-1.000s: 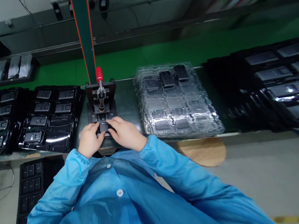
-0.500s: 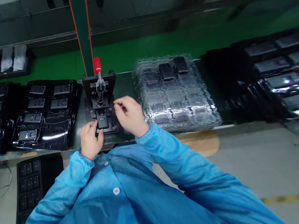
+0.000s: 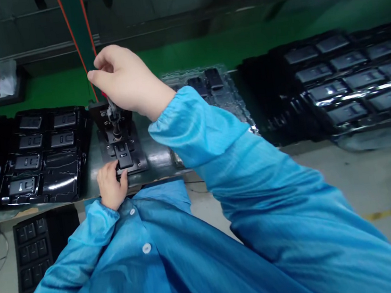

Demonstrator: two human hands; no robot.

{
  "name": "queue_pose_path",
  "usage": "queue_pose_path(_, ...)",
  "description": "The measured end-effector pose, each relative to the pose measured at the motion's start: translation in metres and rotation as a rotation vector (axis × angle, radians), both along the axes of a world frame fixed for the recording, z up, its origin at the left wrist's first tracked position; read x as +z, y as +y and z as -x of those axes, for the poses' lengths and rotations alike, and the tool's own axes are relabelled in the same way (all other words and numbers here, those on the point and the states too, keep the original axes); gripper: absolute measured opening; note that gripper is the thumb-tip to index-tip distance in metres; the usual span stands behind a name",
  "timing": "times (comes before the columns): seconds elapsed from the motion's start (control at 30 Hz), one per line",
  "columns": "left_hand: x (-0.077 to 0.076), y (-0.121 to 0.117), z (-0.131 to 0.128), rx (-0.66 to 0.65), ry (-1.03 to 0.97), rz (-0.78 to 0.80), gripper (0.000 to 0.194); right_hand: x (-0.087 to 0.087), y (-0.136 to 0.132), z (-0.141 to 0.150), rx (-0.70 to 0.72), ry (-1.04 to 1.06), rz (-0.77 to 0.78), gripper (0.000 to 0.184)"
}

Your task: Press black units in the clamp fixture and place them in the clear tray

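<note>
A black toggle-clamp fixture (image 3: 115, 123) stands at the bench's front edge. In its base, below the plunger, lies a small black plastic case (image 3: 124, 156) with a little white print. My left hand (image 3: 110, 185) rests at the case's left edge, fingertips against it, thumb apart near the lower corner. My right hand (image 3: 125, 79) is curled around the top of the clamp lever. A bit of the red handle (image 3: 104, 95) shows under the thumb; the rest is hidden by the hand.
Black trays of cases (image 3: 40, 156) stand to the left, more stacked trays (image 3: 344, 80) to the right. A clear plastic tray (image 3: 237, 108) holding two black cases is partly behind my right sleeve. A black bin of cases (image 3: 33, 252) sits below the bench, lower left.
My right hand has risen from beside the fixture up to the clamp's red handle. My left hand stays at the case. The whole view has shifted slightly.
</note>
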State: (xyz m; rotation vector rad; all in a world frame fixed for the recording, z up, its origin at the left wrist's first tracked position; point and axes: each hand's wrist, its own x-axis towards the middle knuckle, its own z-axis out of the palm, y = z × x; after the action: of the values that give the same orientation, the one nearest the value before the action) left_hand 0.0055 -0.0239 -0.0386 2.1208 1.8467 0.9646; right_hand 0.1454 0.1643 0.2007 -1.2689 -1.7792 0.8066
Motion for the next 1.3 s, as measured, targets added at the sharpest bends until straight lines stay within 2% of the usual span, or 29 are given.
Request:
queue_pose_path(0.07,0.001,0.0,0.001,-0.009,-0.012,0.01,0.046,0.006,-0.01,0.002,0.028,0.255,0.055,0.025)
queue_pose_path(0.13,0.001,0.0,0.002,-0.02,-0.021,0.012,0.047,0.011,-0.029,0.001,0.141,0.488,0.109,0.025)
queue_pose_path(0.2,0.002,0.001,0.003,-0.032,-0.023,0.011,0.046,0.01,-0.051,-0.002,0.272,0.589,0.111,0.03)
queue_pose_path(0.3,0.005,0.003,0.002,-0.042,-0.026,0.027,0.041,-0.004,-0.082,-0.007,0.313,0.544,-0.052,0.042)
queue_pose_path(0.4,0.02,0.004,0.004,-0.054,-0.117,0.048,0.032,-0.03,-0.1,-0.014,0.331,0.483,-0.304,0.046)
queue_pose_path(0.5,0.054,0.007,0.008,-0.024,-0.313,-0.022,0.023,-0.056,-0.104,-0.016,0.421,0.426,-0.493,0.045)
queue_pose_path(0.57,0.086,0.014,0.009,-0.008,-0.436,-0.173,0.018,-0.068,-0.103,-0.014,0.42,0.402,-0.569,0.042)
queue_pose_path(0.63,0.122,0.025,0.008,-0.062,-0.536,-0.383,0.019,-0.077,-0.102,-0.01,0.384,0.391,-0.61,0.041)
queue_pose_path(0.7,0.156,0.04,0.004,-0.198,-0.592,-0.523,0.027,-0.084,-0.102,-0.005,0.355,0.376,-0.641,0.04)
queue_pose_path(0.73,0.171,0.047,0.001,-0.295,-0.587,-0.535,0.031,-0.088,-0.102,-0.003,0.345,0.365,-0.659,0.041)
queue_pose_path(0.8,0.193,0.06,-0.006,-0.505,-0.517,-0.431,0.037,-0.099,-0.104,0.0,0.328,0.338,-0.673,0.042)
queue_pose_path(0.83,0.199,0.065,-0.009,-0.599,-0.471,-0.358,0.036,-0.106,-0.104,0.0,0.334,0.317,-0.658,0.041)
queue_pose_path(0.9,0.201,0.07,-0.015,-0.716,-0.432,-0.268,0.03,-0.119,-0.102,0.0,0.38,0.262,-0.604,0.038)
queue_pose_path(0.93,0.198,0.072,-0.018,-0.729,-0.45,-0.264,0.028,-0.125,-0.1,0.0,0.414,0.223,-0.579,0.036)
queue_pose_path(1.03,0.181,0.071,-0.023,-0.652,-0.562,-0.332,0.024,-0.135,-0.092,-0.002,0.531,0.043,-0.537,0.03)
queue_pose_path(1.13,0.168,0.067,-0.024,-0.576,-0.606,-0.336,0.026,-0.134,-0.087,-0.004,0.646,-0.083,-0.527,0.029)
queue_pose_path(1.3,0.165,0.059,-0.022,-0.52,-0.598,-0.279,0.03,-0.12,-0.086,-0.011,0.76,-0.171,-0.49,0.027)
